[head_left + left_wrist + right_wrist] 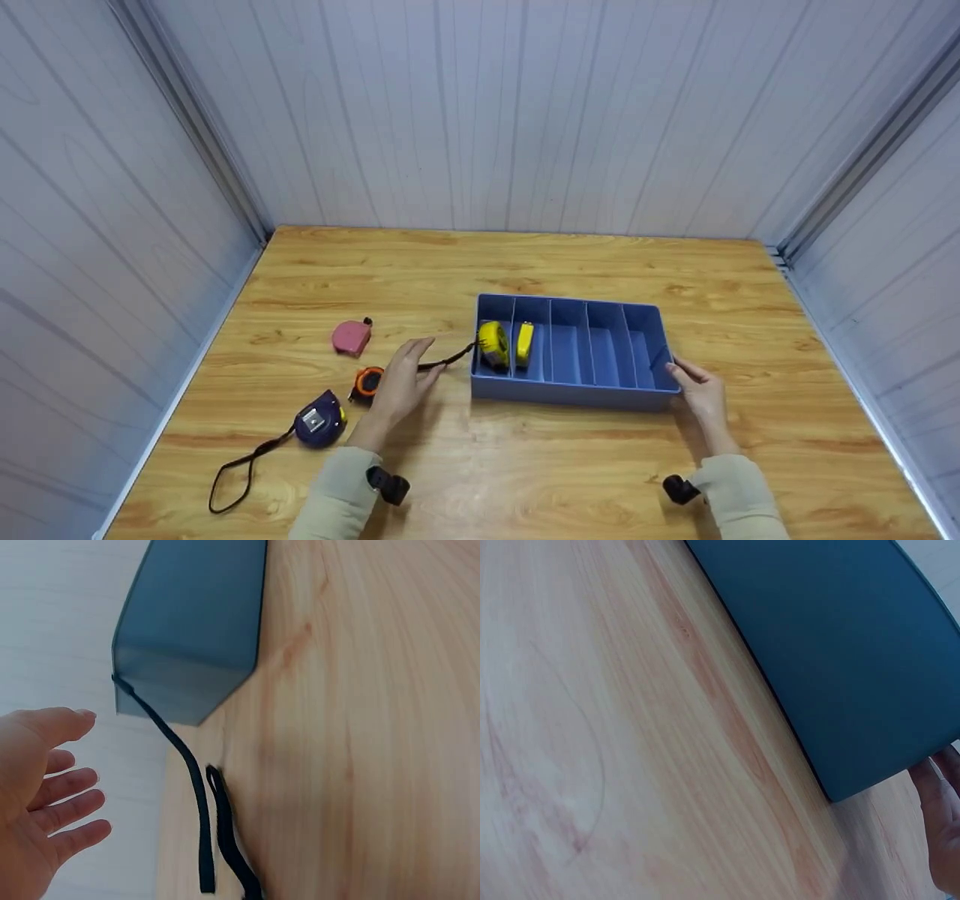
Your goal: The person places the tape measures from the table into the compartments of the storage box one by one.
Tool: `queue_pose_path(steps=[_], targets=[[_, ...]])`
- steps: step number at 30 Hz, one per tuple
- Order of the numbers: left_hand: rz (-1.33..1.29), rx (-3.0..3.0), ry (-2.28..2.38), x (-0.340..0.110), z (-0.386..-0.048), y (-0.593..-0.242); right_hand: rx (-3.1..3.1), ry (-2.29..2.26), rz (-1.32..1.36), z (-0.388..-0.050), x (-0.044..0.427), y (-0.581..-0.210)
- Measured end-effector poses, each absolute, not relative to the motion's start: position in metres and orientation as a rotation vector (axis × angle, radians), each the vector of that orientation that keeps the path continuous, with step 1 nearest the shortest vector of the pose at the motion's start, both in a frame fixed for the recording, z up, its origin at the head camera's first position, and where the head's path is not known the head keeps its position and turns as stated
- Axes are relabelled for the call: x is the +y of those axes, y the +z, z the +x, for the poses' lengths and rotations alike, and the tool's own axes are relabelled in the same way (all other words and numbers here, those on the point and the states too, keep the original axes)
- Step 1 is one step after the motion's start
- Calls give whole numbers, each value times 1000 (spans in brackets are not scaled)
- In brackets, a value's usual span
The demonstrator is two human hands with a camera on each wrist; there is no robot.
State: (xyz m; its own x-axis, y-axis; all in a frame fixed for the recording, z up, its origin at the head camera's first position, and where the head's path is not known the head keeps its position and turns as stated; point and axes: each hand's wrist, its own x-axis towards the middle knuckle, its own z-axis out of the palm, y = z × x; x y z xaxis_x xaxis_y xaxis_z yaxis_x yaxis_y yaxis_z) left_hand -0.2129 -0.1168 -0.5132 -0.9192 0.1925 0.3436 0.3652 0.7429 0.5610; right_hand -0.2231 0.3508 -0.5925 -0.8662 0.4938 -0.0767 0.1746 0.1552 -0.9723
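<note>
A blue divided box (574,394) stands on the table, with a yellow tape measure (493,345) in its leftmost compartment and a smaller yellow item (525,345) in the one beside it. A black strap (180,746) hangs over the box's left wall. My left hand (403,382), (45,795) is left of the box above an orange and black tape measure (367,382), fingers spread and relaxed, holding nothing that shows. My right hand (701,394), (941,817) grips the box's right end, thumb at the rim.
A pink tape measure (351,337) lies at the left, further back. Nearer the front left lies a dark blue tape measure (320,420) with a looped black strap (249,469). Pale panel walls (480,112) stand behind the wooden table (525,472) and at both sides.
</note>
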Motion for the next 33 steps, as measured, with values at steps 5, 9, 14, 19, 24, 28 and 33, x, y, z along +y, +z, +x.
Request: queue_pose_path(steps=[5, 9, 14, 19, 24, 28, 33], targets=[[-403, -2709, -974, -130, -210, -516, -2247, 1693, -554, -219, 349, -584], [-386, -2709, -981, -141, -208, -521, -2249, 1676, -626, -223, 350, -590], [-367, -2711, -1018, -152, -206, -527, -2272, 1647, -651, -227, 353, -597], [-348, -2693, -1051, -160, -205, -532, -2212, 1761, -668, -227, 353, -597], [-325, -2709, -1037, -168, -203, -536, -2191, 1821, -693, -227, 353, -598], [-304, -2720, -1016, -174, -202, -542, -2198, 1815, -699, -227, 352, -598], [-283, -2714, -1010, -180, -199, -548, -2240, 1746, -722, -227, 351, -595]])
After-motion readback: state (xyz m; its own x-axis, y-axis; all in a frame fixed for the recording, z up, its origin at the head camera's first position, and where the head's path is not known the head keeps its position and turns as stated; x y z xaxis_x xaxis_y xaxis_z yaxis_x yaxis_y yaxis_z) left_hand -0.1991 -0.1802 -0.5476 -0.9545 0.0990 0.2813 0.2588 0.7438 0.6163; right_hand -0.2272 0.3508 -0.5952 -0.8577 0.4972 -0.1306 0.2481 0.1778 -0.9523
